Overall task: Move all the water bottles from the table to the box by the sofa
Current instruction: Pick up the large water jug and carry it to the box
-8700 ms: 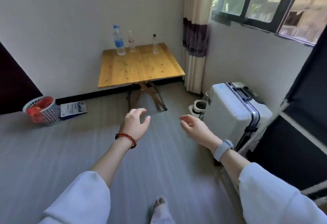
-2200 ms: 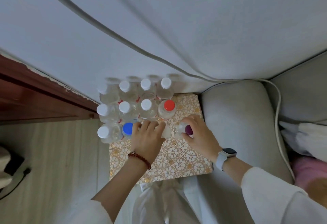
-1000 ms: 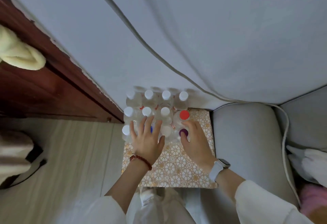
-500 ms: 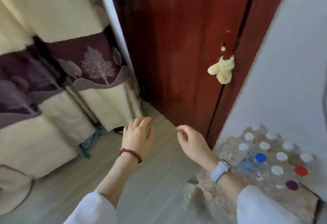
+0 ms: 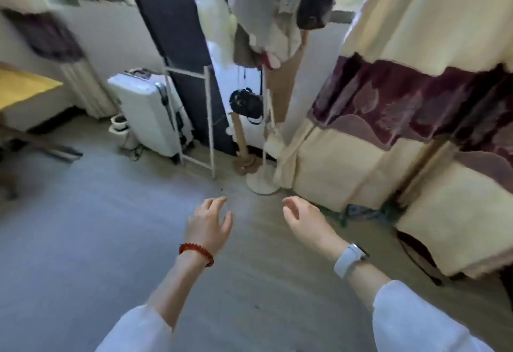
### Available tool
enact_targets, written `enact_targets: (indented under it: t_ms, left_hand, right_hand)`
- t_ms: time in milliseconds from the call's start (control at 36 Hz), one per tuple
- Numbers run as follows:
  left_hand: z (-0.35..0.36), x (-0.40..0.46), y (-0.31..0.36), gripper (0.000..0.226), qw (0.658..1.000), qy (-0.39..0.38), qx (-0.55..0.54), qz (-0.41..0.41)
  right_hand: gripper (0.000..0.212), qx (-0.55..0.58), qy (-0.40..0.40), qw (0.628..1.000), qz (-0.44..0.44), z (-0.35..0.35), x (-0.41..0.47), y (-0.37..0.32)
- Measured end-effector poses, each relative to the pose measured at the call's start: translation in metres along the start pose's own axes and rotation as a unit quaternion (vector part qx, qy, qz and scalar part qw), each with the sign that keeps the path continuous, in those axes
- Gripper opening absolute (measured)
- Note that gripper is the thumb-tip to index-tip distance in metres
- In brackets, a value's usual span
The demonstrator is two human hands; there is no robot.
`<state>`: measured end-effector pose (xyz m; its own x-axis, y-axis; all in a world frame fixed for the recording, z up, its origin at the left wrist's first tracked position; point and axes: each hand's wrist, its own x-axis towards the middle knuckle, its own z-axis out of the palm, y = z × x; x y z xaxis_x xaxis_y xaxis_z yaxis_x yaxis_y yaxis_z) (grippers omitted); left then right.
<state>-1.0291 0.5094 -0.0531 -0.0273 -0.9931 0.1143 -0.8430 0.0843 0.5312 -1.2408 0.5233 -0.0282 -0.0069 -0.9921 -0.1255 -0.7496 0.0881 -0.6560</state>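
My left hand [image 5: 208, 226], with a red bead bracelet at the wrist, hangs over the grey floor with loosely spread fingers and holds nothing. My right hand [image 5: 304, 220], with a white watch on the wrist, is beside it, fingers relaxed and empty. A corner of the wooden table [image 5: 25, 86] shows at the far left edge. No water bottle and no box are in view; the view is blurred.
A white suitcase [image 5: 151, 114] stands by the wall. Beside it are a white rack [image 5: 194, 118] and a stand with hanging clothes [image 5: 263, 15]. A cream and maroon curtain [image 5: 402, 118] fills the right. Grey floor [image 5: 83, 240] lies ahead.
My hands let go of the bottles set in the box. The view swung away from the box, past the door, to the room; both hands now hang empty.
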Motion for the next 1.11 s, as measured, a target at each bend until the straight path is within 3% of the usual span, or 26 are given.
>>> enact_targets:
  t_ms: [139,278,500,806,1111]
  left_hand:
    - [-0.054,0.039,-0.114,0.04,0.994,0.043,0.009,-0.101]
    - [-0.115,0.116,-0.217,0.055,0.983,0.093,0.02,-0.155]
    - [-0.245,0.274,-0.357,0.037,0.96,0.189,0.054,-0.199]
    - [-0.392,0.336,-0.599,0.032,0.906,0.275,0.055,-0.318]
    - [-0.564,0.456,-0.836,0.033,0.874,0.327,0.04,-0.357]
  right_hand:
    - [0.034,-0.058,-0.116,0.988,-0.083,0.086,0.094,-0.097]
    - [0.035,-0.062,-0.171,0.972,-0.147,0.163,0.198,-0.194]
    - [0.031,-0.052,-0.181,0.954,-0.232,0.26,0.381,-0.383]
    - [0.03,-0.032,-0.279,0.899,-0.337,0.445,0.507,-0.629]
    - [0.029,-0.014,-0.275,0.883,-0.38,0.603,0.647,-0.89]
